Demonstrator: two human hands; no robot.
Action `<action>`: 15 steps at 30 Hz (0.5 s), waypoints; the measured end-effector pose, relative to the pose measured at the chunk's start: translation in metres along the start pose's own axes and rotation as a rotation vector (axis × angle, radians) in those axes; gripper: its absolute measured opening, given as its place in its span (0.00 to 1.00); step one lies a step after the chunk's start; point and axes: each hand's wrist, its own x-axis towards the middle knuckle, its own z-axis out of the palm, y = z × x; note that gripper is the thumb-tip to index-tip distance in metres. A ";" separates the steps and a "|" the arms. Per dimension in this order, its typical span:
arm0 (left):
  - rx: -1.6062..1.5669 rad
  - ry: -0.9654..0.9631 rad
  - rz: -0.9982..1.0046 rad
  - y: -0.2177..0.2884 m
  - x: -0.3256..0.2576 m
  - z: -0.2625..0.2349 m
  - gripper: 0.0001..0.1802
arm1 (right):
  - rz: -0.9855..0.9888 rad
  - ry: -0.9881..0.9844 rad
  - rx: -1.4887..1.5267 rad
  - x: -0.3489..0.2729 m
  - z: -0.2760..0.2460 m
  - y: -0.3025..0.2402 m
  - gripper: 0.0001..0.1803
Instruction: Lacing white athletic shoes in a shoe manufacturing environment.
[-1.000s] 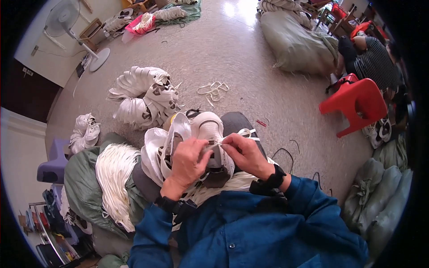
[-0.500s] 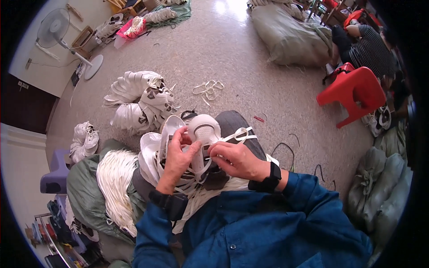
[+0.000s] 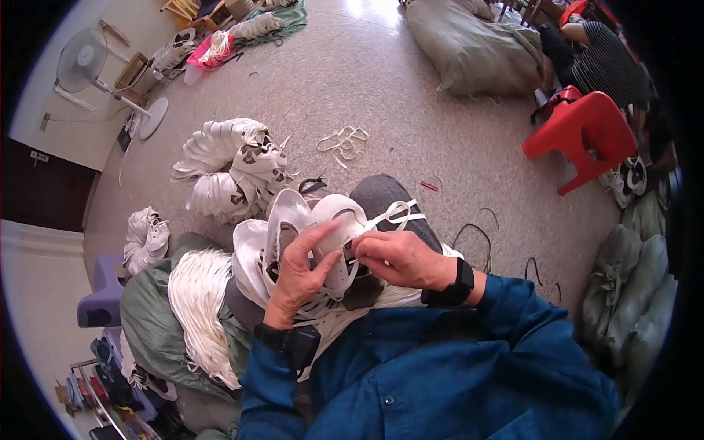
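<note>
A white shoe upper [image 3: 342, 207] rests over my lap, its tongue end pointing away from me. My left hand [image 3: 299, 270] grips its left side, index finger lying across the upper and thumb bent toward the eyelets. At the right edge of the eyelets, my right hand [image 3: 405, 258] has its thumb and fingers pinched together on a white shoelace, mostly hidden by the fingers. A loop of white lace [image 3: 400, 214] lies over my grey-clad right knee [image 3: 381, 192]. More white shoe uppers [image 3: 251, 246] lean against the left side of the one I hold.
Stacked white uppers [image 3: 231, 165] lie on the floor ahead, beside a loose lace [image 3: 342, 144]. A bundle of white laces [image 3: 196, 304] drapes over a green sack [image 3: 143, 308] at my left. A red stool [image 3: 583, 139] stands at right, near a person in a striped shirt [image 3: 609, 73].
My left fingers have shifted from the upper's edge to across its front. My right hand has moved slightly right, its fingers closing in at the eyelets. The view has shifted a little.
</note>
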 end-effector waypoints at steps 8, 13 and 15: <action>0.059 -0.157 -0.209 0.017 0.004 0.002 0.21 | 0.467 0.037 0.482 -0.001 -0.007 0.006 0.07; 0.019 -0.067 -0.220 0.013 0.001 0.007 0.23 | 0.496 0.081 0.382 0.003 0.004 0.009 0.06; 0.064 -0.074 -0.191 0.015 0.004 0.008 0.24 | 0.508 0.088 0.459 0.000 0.008 0.018 0.06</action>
